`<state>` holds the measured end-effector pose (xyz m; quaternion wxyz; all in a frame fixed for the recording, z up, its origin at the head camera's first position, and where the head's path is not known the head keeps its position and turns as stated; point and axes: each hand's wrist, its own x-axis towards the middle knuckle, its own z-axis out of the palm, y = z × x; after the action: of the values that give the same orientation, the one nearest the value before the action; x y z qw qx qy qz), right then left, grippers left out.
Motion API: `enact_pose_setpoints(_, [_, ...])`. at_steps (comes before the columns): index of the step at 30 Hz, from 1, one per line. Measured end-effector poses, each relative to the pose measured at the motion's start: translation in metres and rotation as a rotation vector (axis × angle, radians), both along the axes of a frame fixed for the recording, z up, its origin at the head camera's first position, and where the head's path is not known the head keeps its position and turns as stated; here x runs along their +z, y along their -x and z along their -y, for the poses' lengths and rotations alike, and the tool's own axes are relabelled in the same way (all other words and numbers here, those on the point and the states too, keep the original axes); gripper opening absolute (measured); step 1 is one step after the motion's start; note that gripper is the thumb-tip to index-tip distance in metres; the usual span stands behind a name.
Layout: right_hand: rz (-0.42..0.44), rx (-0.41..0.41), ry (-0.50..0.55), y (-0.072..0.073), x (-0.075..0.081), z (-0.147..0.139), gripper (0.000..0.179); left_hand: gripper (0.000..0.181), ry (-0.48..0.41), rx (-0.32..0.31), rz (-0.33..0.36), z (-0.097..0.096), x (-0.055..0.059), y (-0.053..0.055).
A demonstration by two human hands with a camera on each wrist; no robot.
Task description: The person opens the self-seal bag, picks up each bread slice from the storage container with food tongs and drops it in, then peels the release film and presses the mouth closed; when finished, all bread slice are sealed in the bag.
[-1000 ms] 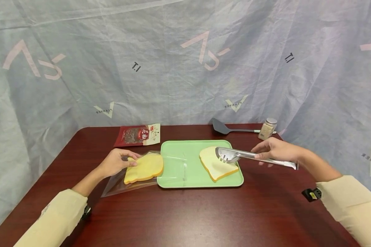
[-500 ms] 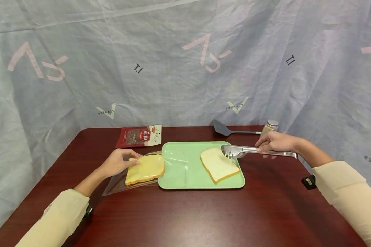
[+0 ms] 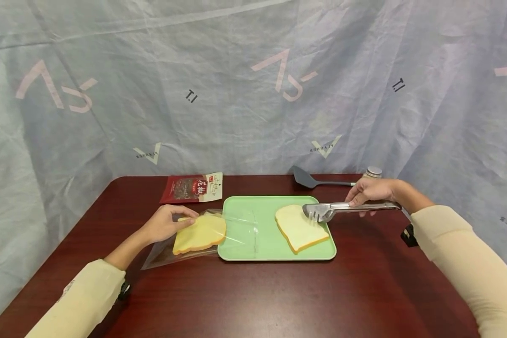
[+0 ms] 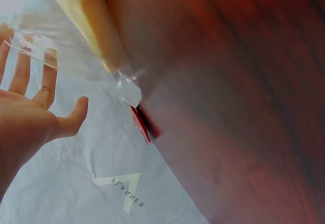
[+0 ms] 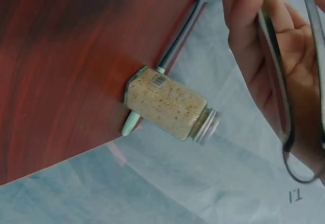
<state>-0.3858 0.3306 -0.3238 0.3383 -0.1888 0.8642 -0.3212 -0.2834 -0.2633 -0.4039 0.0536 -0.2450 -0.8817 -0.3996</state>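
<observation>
In the head view a yellow bread slice point(image 3: 200, 234) lies in a clear plastic bag point(image 3: 156, 256), part of which overlaps the tray's left side. My left hand point(image 3: 169, 224) is at the bag's upper left; the left wrist view shows its fingers point(image 4: 21, 74) extended at the film, the thumb apart. My right hand point(image 3: 373, 191) grips metal tongs point(image 3: 338, 206), whose toothed head is over the upper right of a white bread slice point(image 3: 297, 225) on the green tray point(image 3: 262, 251). Whether the tongs touch that slice I cannot tell.
Behind the tray lies a grey spatula point(image 3: 306, 178), its handle partly behind a glass spice jar point(image 5: 165, 102). A red and cream food pouch point(image 3: 192, 188) rests at the back left. A grey cloth point(image 3: 219, 94) hangs beyond the table's far edge.
The tongs first shifted right across the white slice, then dipped slightly toward it. My right forearm swung inward. The left hand stays by the bag, nearly still; the whole view drifted slightly.
</observation>
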Motion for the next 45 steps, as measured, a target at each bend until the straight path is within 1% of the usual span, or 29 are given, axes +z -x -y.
enact_pose_setpoints(3, [0.024, -0.001, -0.040, 0.006, 0.003, 0.004, 0.036, 0.016, 0.014, 0.002, -0.007, -0.003, 0.000, 0.001])
enact_pose_setpoints(7, [0.016, 0.011, -0.089, 0.013, 0.008, 0.011, 0.033, 0.011, -0.007, -0.013, -0.002, -0.005, 0.000, 0.002])
enact_pose_setpoints(9, [0.005, 0.026, -0.096, 0.015, 0.008, 0.013, 0.032, 0.009, -0.017, -0.011, 0.008, -0.007, 0.003, 0.001])
enact_pose_setpoints(10, [0.004, 0.029, -0.092, 0.016, 0.008, 0.014, 0.031, 0.007, -0.022, -0.006, 0.014, -0.008, 0.007, -0.002])
enact_pose_setpoints(12, [-0.005, 0.041, -0.077, 0.017, 0.007, 0.014, 0.030, 0.006, -0.043, 0.003, 0.029, -0.008, 0.011, -0.003])
enact_pose_setpoints(15, [-0.023, 0.058, -0.046, 0.016, 0.002, 0.011, 0.030, 0.009, -0.055, 0.031, 0.037, -0.004, 0.013, -0.001])
enact_pose_setpoints(17, [-0.035, 0.072, -0.024, 0.015, -0.001, 0.008, 0.031, 0.012, -0.067, 0.042, 0.032, 0.002, 0.010, 0.004])
enact_pose_setpoints(19, [-0.039, 0.093, 0.012, 0.013, -0.005, 0.004, 0.032, 0.012, -0.060, 0.054, 0.020, 0.006, 0.008, 0.006])
enact_pose_setpoints(23, [-0.035, 0.131, 0.100, 0.011, -0.009, -0.004, 0.031, 0.012, -0.072, 0.050, 0.024, 0.010, 0.009, 0.006])
enact_pose_setpoints(26, [-0.005, 0.137, 0.120, 0.010, -0.011, -0.009, 0.030, 0.012, -0.084, 0.049, 0.037, 0.013, 0.011, 0.005])
enact_pose_setpoints(28, [0.033, 0.128, 0.120, 0.009, -0.013, -0.012, 0.030, 0.013, -0.091, 0.053, 0.043, 0.015, 0.013, 0.005])
enact_pose_setpoints(31, [0.140, 0.113, 0.121, 0.004, -0.017, -0.015, 0.030, 0.014, -0.098, 0.053, 0.052, 0.016, 0.014, 0.004])
enact_pose_setpoints(34, [0.244, 0.087, 0.132, -0.003, -0.017, -0.016, 0.030, 0.017, -0.099, 0.035, 0.062, 0.017, 0.015, 0.004])
enact_pose_setpoints(36, [0.284, 0.070, 0.129, -0.006, -0.017, -0.015, 0.030, 0.018, -0.096, 0.024, 0.072, 0.019, 0.014, 0.004])
enact_pose_setpoints(38, [0.294, 0.056, 0.119, -0.009, -0.015, -0.012, 0.031, 0.017, -0.087, 0.013, 0.078, 0.021, 0.014, 0.005])
enact_pose_setpoints(41, [0.285, 0.048, 0.091, -0.012, -0.015, -0.006, 0.031, 0.016, -0.073, 0.013, 0.083, 0.025, 0.015, 0.004])
enact_pose_setpoints(45, [0.270, 0.051, 0.042, -0.014, -0.018, -0.002, 0.029, 0.013, -0.088, 0.014, 0.084, 0.028, 0.017, 0.005])
